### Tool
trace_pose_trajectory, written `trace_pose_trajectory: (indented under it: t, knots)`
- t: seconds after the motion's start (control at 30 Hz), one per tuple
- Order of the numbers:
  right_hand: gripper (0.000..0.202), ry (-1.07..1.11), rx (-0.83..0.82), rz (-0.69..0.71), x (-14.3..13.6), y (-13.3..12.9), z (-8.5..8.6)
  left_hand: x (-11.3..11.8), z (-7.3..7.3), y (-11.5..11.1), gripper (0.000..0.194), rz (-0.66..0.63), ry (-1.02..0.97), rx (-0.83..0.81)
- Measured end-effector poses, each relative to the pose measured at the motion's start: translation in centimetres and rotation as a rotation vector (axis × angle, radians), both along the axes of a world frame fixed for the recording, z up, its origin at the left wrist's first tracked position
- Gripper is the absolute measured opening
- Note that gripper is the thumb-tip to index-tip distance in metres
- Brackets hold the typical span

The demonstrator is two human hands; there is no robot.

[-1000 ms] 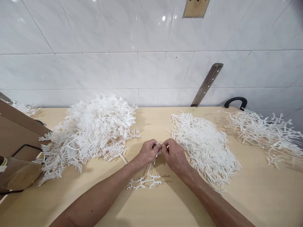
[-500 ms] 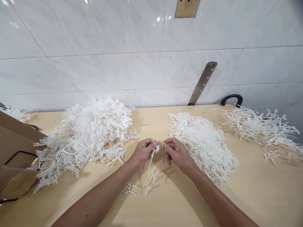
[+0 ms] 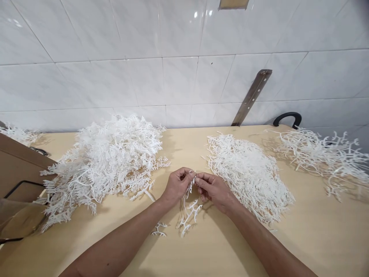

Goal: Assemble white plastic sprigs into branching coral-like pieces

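My left hand pinches the top of a white branched plastic sprue, whose forked lower end hangs over the table. Close against it, my right hand has its thumb and forefinger closed on the same sprue near the left fingertips; the exact spot between the fingers is hidden. A smaller white branched scrap lies beside my left wrist. To the left rises a big heap of white branched pieces. Just right of my right hand is a dense pile of thin, short white pieces.
Bare-looking branched stems lie in a loose tangle at the far right, near a black curved handle. A metal strip with holes leans on the tiled wall. A brown box stands at the left edge.
My right hand has moved left and now meets my left hand at the sprue. The sprue's hanging end has swung slightly right. The view has tilted down a little.
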State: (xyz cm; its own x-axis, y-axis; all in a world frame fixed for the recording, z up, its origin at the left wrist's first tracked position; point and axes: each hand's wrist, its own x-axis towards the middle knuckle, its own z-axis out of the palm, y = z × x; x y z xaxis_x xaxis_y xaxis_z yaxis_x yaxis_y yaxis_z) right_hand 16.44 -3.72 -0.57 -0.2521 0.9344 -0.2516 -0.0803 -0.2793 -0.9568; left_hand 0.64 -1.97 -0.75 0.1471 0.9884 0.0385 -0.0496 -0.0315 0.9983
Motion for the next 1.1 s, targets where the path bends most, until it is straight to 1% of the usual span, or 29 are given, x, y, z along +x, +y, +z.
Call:
trace_pose_trajectory:
  t: [0.13, 0.27, 0.43, 0.6, 0.73, 0.93, 1.0, 1.1]
  knots:
    - [0.035, -0.009, 0.010, 0.005, -0.1, 0.0, -0.4, 0.0, 0.0, -0.5, 0.023, 0.052, 0.118, 0.062]
    - [0.030, -0.154, 0.074, -0.025, -0.2, -0.1, -0.4, -0.1, 0.2, -0.8, 0.021, 0.078, 0.230, 0.105]
    - [0.022, -0.343, 0.128, -0.044, -0.4, -0.4, -0.1, -0.2, 0.1, -0.7, 0.020, 0.045, 0.336, 0.126]
    - [0.019, -0.389, 0.140, 0.010, -0.2, -0.5, 0.0, -0.4, -0.1, -0.6, 0.020, -0.002, 0.464, 0.180]
    - [0.016, -0.419, 0.116, 0.002, 0.2, -0.3, 0.1, -0.7, -0.2, -0.3, 0.018, -0.045, 0.488, 0.170]
    - [0.013, -0.466, 0.111, -0.022, 0.4, -0.1, 0.2, -0.9, 0.3, 0.1, 0.023, -0.103, 0.467, 0.028]
    - [0.016, -0.453, 0.102, -0.005, 0.4, 0.0, 0.2, -1.0, 0.4, 0.1, 0.023, -0.107, 0.469, 0.026]
    - [0.025, -0.404, 0.080, 0.062, 0.6, 0.0, 0.1, -1.0, 0.4, 0.0, 0.023, -0.101, 0.509, 0.085]
